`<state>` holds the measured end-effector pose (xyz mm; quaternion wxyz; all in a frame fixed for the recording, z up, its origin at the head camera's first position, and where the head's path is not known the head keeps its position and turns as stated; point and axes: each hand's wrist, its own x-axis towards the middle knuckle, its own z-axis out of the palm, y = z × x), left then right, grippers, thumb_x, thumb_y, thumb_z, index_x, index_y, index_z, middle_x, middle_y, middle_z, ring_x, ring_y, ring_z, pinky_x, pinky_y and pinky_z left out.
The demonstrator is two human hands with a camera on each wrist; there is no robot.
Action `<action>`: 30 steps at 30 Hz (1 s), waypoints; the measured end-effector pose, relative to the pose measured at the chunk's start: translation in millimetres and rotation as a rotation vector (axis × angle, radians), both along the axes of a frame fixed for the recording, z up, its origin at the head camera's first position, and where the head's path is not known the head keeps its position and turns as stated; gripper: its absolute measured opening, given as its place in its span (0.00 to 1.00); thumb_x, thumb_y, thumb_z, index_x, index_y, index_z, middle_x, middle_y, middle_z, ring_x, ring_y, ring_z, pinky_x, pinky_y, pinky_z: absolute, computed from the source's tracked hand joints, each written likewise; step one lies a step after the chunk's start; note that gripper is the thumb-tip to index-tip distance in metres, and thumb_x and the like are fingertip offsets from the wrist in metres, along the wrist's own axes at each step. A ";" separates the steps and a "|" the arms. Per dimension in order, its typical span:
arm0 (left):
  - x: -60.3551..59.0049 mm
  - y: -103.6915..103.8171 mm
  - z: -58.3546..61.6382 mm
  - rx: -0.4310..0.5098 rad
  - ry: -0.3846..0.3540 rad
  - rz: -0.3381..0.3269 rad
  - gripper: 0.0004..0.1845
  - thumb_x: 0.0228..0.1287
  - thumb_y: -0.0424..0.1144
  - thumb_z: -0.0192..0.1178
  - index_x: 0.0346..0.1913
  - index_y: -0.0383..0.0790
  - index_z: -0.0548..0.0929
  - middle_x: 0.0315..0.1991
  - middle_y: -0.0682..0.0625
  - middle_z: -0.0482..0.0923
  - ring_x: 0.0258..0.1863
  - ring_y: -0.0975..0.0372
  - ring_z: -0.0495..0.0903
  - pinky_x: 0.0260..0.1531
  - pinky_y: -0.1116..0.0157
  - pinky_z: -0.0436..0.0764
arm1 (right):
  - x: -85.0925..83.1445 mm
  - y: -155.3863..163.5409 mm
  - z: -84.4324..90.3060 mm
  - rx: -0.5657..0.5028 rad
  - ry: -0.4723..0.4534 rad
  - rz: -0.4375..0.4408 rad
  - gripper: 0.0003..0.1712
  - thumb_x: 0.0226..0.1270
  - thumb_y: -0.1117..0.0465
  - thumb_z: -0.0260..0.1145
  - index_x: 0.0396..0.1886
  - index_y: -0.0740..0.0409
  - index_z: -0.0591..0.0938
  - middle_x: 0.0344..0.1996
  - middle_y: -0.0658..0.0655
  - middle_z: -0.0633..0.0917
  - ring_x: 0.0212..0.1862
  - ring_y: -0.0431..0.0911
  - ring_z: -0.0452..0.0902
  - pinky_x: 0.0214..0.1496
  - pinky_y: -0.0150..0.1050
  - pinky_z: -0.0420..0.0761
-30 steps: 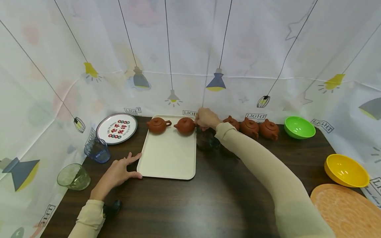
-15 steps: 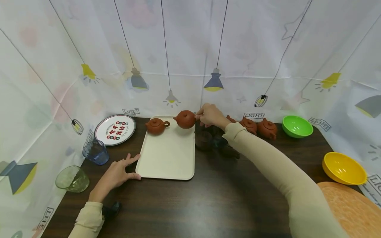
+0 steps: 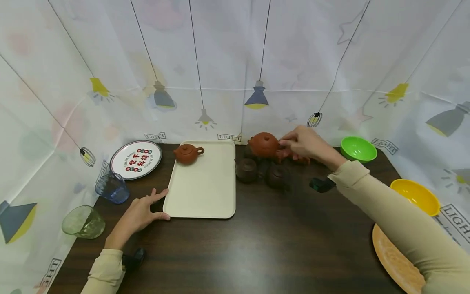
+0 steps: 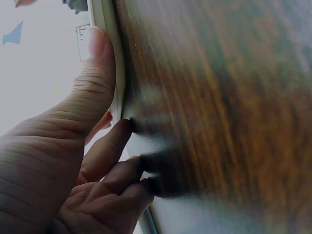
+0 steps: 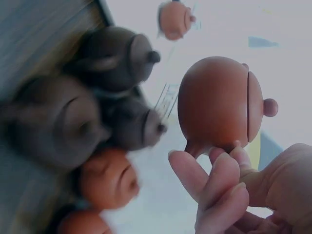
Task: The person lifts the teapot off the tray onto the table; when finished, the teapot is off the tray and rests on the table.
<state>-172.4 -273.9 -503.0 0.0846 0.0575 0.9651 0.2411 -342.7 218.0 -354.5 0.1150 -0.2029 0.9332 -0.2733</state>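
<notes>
Since the earlier frame, the red teapot (image 3: 263, 144) has left the tray (image 3: 200, 185) and travelled rightward, lifted clear of the table (image 3: 235, 245). The right hand (image 3: 304, 143) pinches it by the handle, fingers (image 5: 214, 185) curled beneath the body, lid knob level with the thumb side. Judged from its look, the pot is rigid fired clay: light, smooth, brittle, with a loose lid. The handle is the proper hold; keep it upright so the lid stays seated. Directly below the hand stand dark teapots (image 3: 247, 169), with more red ones partly hidden behind the wrist. Left of the hand, a second red teapot (image 3: 187, 153) remains at the tray's far corner. The left hand (image 3: 141, 212) lies flat, fingers straight, thumb (image 4: 95, 73) pressed against the tray's near-left edge.
</notes>
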 end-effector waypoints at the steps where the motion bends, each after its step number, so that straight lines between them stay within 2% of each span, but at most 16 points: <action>1: -0.1 -0.1 0.3 -0.001 -0.001 0.000 0.51 0.58 0.60 0.76 0.82 0.44 0.69 0.77 0.22 0.62 0.71 0.23 0.67 0.65 0.34 0.77 | 3.2 11.8 -0.9 -0.007 -0.021 -0.013 0.20 0.85 0.57 0.61 0.64 0.64 0.87 0.29 0.58 0.94 0.19 0.44 0.79 0.23 0.40 0.78; 2: -0.3 -0.3 0.8 -0.003 0.000 -0.002 0.51 0.58 0.60 0.76 0.82 0.44 0.69 0.77 0.21 0.62 0.71 0.23 0.67 0.65 0.34 0.77 | 6.3 23.3 -2.5 -0.012 -0.042 -0.030 0.21 0.85 0.57 0.61 0.66 0.65 0.86 0.26 0.56 0.93 0.19 0.45 0.81 0.22 0.40 0.80; 5: -0.5 -0.5 1.7 -0.005 0.000 -0.004 0.51 0.59 0.61 0.75 0.82 0.44 0.68 0.77 0.22 0.61 0.71 0.22 0.67 0.65 0.35 0.78 | 15.7 56.7 -10.3 0.001 -0.063 -0.060 0.21 0.85 0.58 0.61 0.63 0.69 0.86 0.28 0.52 0.93 0.20 0.46 0.83 0.23 0.39 0.82; 9: -0.4 -1.2 3.3 -0.016 0.000 -0.005 0.52 0.59 0.61 0.75 0.82 0.43 0.68 0.77 0.22 0.61 0.70 0.22 0.67 0.65 0.35 0.77 | 27.3 92.6 -27.0 0.045 -0.062 -0.095 0.19 0.85 0.59 0.61 0.58 0.69 0.88 0.28 0.53 0.94 0.21 0.46 0.83 0.22 0.36 0.77; 12: -0.1 -0.6 3.3 -0.018 -0.005 -0.006 0.52 0.59 0.61 0.75 0.82 0.43 0.68 0.77 0.22 0.61 0.71 0.22 0.67 0.65 0.34 0.77 | 34.2 110.1 -41.0 0.055 -0.100 -0.113 0.20 0.85 0.59 0.61 0.60 0.71 0.87 0.29 0.55 0.94 0.21 0.45 0.82 0.22 0.36 0.75; 16: 0.2 0.9 2.4 -0.019 -0.011 -0.008 0.52 0.58 0.61 0.76 0.82 0.43 0.68 0.77 0.21 0.61 0.71 0.22 0.67 0.65 0.34 0.77 | 39.0 122.4 -59.3 0.054 -0.158 -0.138 0.21 0.85 0.58 0.60 0.61 0.72 0.86 0.29 0.56 0.94 0.21 0.43 0.81 0.23 0.36 0.77; 22: 0.8 1.9 1.4 -0.024 -0.011 0.000 0.52 0.58 0.60 0.76 0.82 0.44 0.68 0.77 0.21 0.61 0.71 0.22 0.67 0.65 0.33 0.77 | 40.1 129.1 -82.4 0.061 -0.189 -0.149 0.19 0.84 0.59 0.62 0.57 0.71 0.88 0.28 0.56 0.93 0.21 0.41 0.80 0.25 0.36 0.79; 30: 0.5 1.5 1.2 -0.031 -0.013 0.001 0.53 0.58 0.61 0.76 0.82 0.44 0.68 0.77 0.22 0.61 0.71 0.21 0.66 0.65 0.33 0.76 | 41.4 129.9 -91.9 0.030 -0.229 -0.165 0.20 0.83 0.59 0.63 0.59 0.72 0.86 0.27 0.56 0.93 0.20 0.41 0.80 0.24 0.37 0.81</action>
